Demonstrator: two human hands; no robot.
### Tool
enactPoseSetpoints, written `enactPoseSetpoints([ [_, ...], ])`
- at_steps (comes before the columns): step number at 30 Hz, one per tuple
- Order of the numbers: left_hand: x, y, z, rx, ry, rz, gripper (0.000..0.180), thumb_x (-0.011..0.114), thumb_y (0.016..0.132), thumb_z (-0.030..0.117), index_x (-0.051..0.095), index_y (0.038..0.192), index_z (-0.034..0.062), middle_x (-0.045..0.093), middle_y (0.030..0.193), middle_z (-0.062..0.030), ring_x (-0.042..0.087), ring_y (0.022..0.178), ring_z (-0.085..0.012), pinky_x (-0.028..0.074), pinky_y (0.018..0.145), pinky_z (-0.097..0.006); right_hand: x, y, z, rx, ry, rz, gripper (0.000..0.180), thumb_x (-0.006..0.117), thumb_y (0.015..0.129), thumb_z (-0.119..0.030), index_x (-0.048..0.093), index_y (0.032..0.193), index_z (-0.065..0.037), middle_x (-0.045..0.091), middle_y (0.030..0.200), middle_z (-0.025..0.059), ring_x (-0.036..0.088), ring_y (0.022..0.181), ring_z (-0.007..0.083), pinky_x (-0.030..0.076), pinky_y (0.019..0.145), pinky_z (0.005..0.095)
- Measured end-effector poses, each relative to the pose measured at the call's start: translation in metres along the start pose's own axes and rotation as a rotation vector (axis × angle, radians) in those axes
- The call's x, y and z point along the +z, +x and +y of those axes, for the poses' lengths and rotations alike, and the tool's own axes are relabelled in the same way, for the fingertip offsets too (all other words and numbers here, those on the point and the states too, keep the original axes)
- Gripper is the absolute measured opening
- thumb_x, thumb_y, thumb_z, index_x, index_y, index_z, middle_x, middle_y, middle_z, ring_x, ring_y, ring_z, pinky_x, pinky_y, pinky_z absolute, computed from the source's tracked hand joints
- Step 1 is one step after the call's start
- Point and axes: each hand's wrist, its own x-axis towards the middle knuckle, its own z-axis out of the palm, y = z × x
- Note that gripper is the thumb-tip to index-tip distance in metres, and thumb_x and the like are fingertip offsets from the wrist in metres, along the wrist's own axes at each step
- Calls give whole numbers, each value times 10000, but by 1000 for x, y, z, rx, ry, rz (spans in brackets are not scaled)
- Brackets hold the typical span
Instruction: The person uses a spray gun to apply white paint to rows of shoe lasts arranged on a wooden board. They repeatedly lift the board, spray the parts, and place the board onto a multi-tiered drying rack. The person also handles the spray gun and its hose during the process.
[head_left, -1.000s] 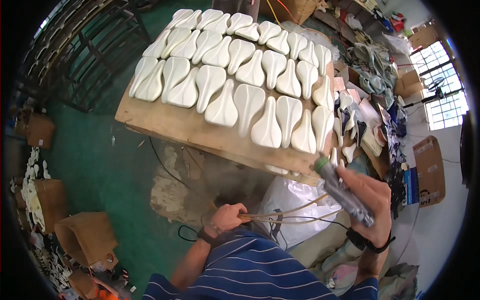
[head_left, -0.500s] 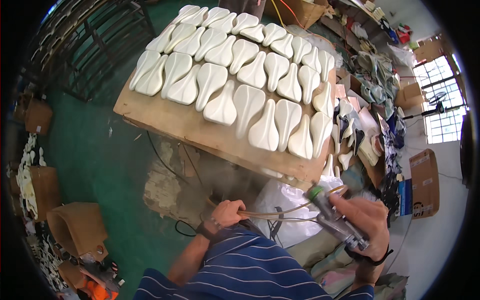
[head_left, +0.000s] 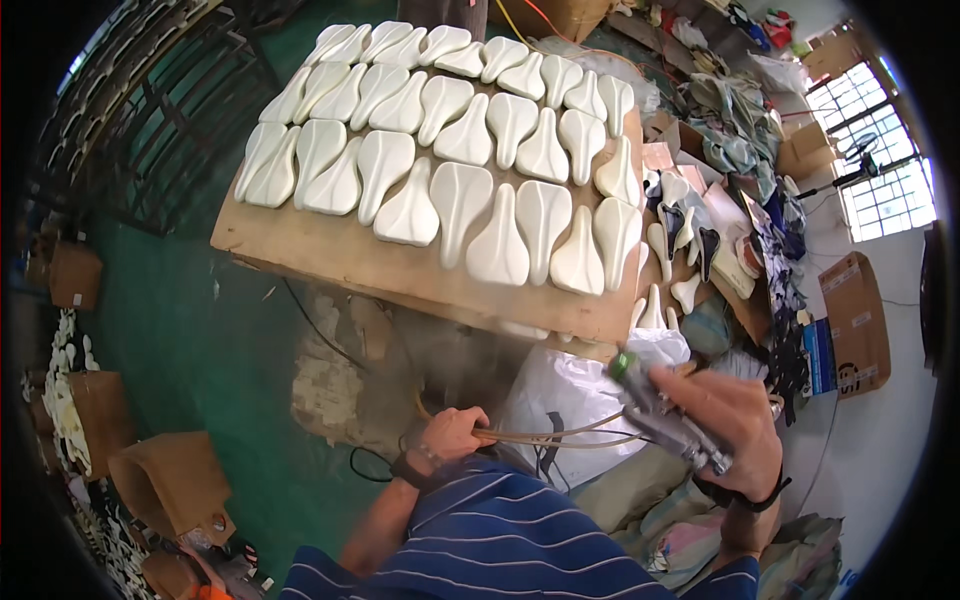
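My right hand (head_left: 722, 420) grips a metal spray gun (head_left: 662, 410) with a green tip, pointing up and left, just below the near edge of a wooden board (head_left: 330, 255). My left hand (head_left: 452, 435) is closed around the thin hoses (head_left: 560, 436) that run across to the gun. On the board lie several rows of white foam bicycle saddles (head_left: 461, 190), packed close together. A faint mist hangs under the board's near edge, between my hands.
A white plastic bag (head_left: 570, 390) sits below the board. More saddles and dark parts (head_left: 690, 250) are heaped at the right. Cardboard boxes (head_left: 855, 320) stand right, brown moulds (head_left: 170, 480) lower left. Green floor (head_left: 180, 340) left, metal rack (head_left: 150, 110) upper left.
The spray gun in my right hand has dropped from the board's right edge down below its near edge. The view has shifted a little, and my left hand has kept its hold on the hoses.
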Motion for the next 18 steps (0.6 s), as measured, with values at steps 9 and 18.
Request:
enactPoseSetpoints([
  [9, 11, 0, -9, -24, -4, 37, 355, 797, 826, 334, 686, 1014, 54, 712, 804, -179, 711, 793, -342, 542, 701, -406, -6, 1, -6, -9, -39, 46, 622, 725, 707, -109, 638, 1314, -6, 688, 857, 116, 676, 722, 293, 514, 628, 383],
  [18, 16, 5, -3, 9, 30, 19, 368, 798, 818, 344, 685, 1008, 50, 701, 788, -191, 700, 774, -354, 523, 680, -426, -11, -33, -4, 48, 45, -43, 630, 731, 689, -125, 645, 1302, -11, 685, 863, 125, 676, 726, 312, 521, 637, 386],
])
